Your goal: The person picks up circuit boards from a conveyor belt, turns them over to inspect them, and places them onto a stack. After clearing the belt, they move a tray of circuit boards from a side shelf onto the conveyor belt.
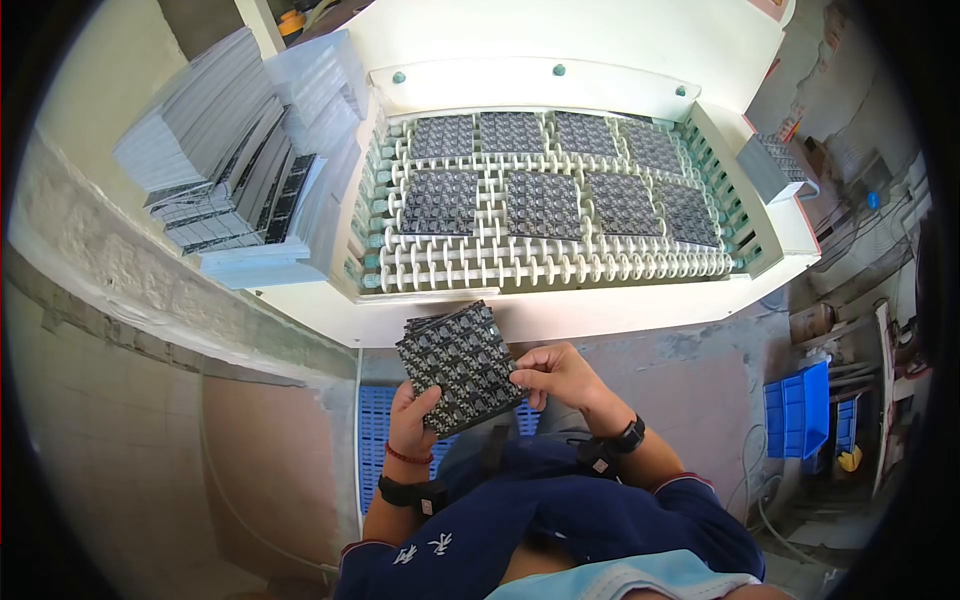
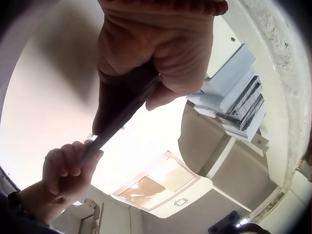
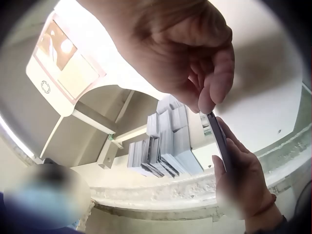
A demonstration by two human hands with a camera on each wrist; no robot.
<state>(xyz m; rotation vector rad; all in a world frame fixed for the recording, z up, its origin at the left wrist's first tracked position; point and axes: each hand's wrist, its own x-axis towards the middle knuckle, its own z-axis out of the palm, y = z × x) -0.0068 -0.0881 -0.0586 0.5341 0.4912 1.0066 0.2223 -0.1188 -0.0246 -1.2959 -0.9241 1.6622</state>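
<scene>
The left hand [image 1: 408, 424] holds a thin stack of dark patterned boards [image 1: 462, 370] by its near left side, with the thumb lying over the upper face, and the right hand [image 1: 562, 375] pinches the right edge narrowly between thumb and fingers. This stack is in the air, on the near side of the white rollers [image 1: 560, 270], which carry two rows of similar boards [image 1: 543, 205]. The head view shows the top pattern, while the left wrist view shows the stack edge-on and, beyond it, a round mark [image 2: 181, 202].
</scene>
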